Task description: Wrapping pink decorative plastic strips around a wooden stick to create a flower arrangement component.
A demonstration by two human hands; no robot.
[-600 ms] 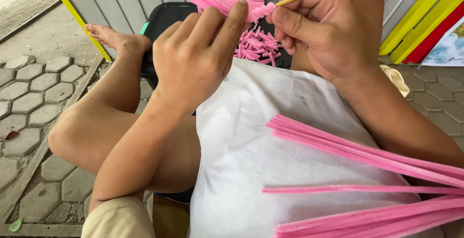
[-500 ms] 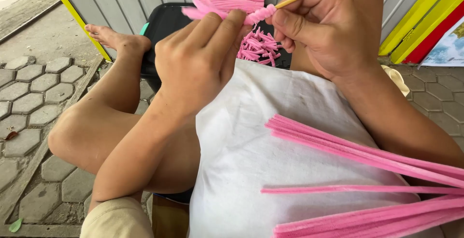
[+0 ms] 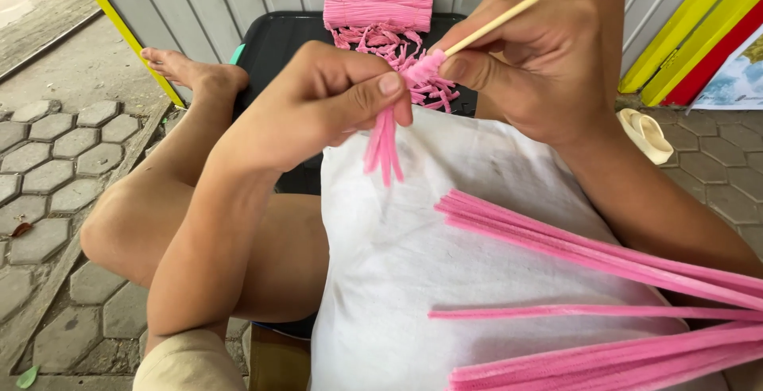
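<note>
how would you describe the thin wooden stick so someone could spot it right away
Start at the white cloth over the lap, then go up to the right hand. The stick slants up from its fingertips: pale, bare wood, the only rigid non-pink piece among the pink strips.

Printed sheet or poster at far right edge, partly cut off by frame: pale blue-green picture area, white border. Red and yellow slanted boards just left of it. No other package, label or screen visible.
</note>
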